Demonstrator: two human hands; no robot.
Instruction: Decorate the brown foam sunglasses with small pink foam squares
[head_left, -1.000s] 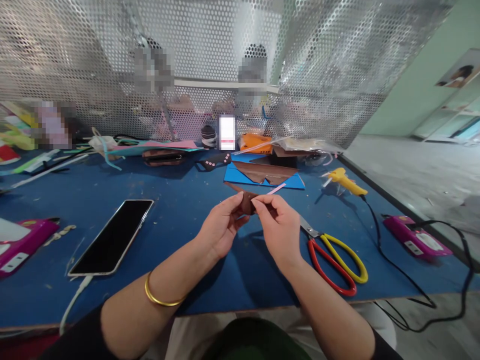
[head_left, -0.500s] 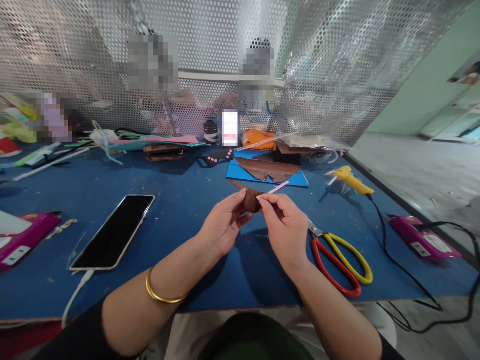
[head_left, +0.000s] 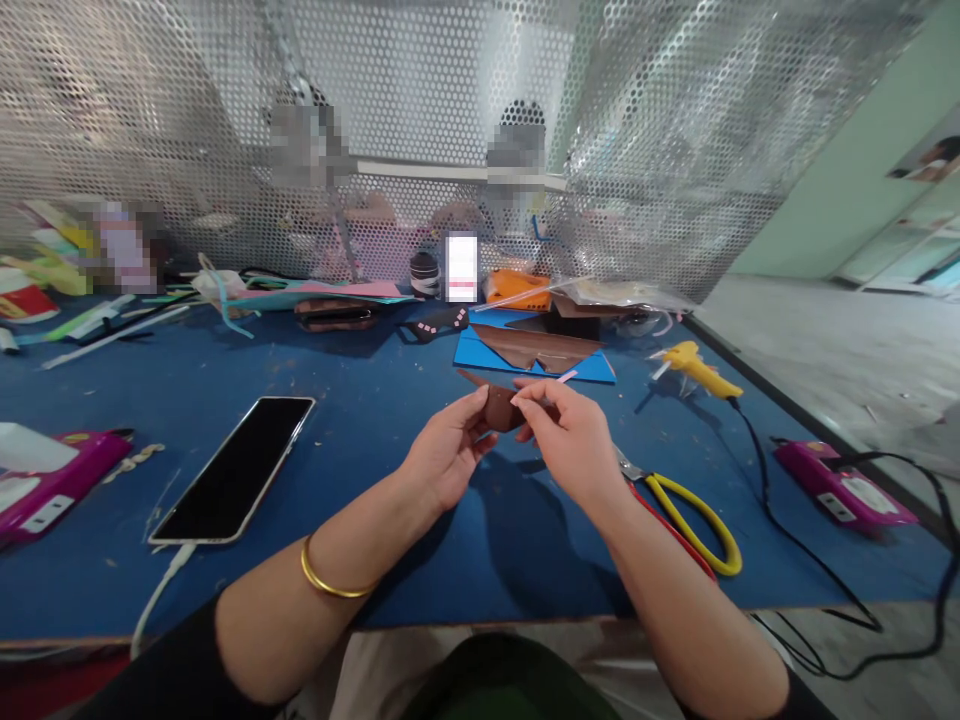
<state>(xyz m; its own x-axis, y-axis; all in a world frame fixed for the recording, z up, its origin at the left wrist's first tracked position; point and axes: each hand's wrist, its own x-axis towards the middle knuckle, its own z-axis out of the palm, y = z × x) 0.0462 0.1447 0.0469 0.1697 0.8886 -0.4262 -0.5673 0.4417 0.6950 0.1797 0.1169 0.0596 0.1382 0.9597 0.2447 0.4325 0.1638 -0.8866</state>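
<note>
Piece of brown sheet (head_left: 501, 408): up between both hands, mid-table, bent to a small rounded face.
Left hand (head_left: 448, 450): gripping the left edge, thumb on top, other fingers curled beneath.
Right hand (head_left: 574, 440): pinching the right edge, thumb against forefinger; any tiny item at the tips too small to tell.
Pink strip (head_left: 568, 376): poking out beyond the right knuckles; held or just lying behind, cannot tell.
Step in hand: delicate fingertip work along the edge, by the look of it.
Good technique: best to steady with the left, work with the right tips alone, press lightly near the edge, bend gradually; too hard a squeeze likely to crease.
Brown surface: smooth, thin, faintly sheened; leather or card, cannot tell.
Cut brown shape (head_left: 536, 350): matching colour, slanted sides, notch at lower middle, laid over a flat, straight-edged blue sheet (head_left: 472, 352).
Dark mask shape (head_left: 431, 326): curved, dotted with little pink squares, just left of the blue.
Scissors (head_left: 654, 484): metal blades, looped handles, partly hidden behind the right forearm.
Glue gun (head_left: 701, 370): yellow, plastic-looking, off to the right on the blue table (head_left: 360, 380).
</note>
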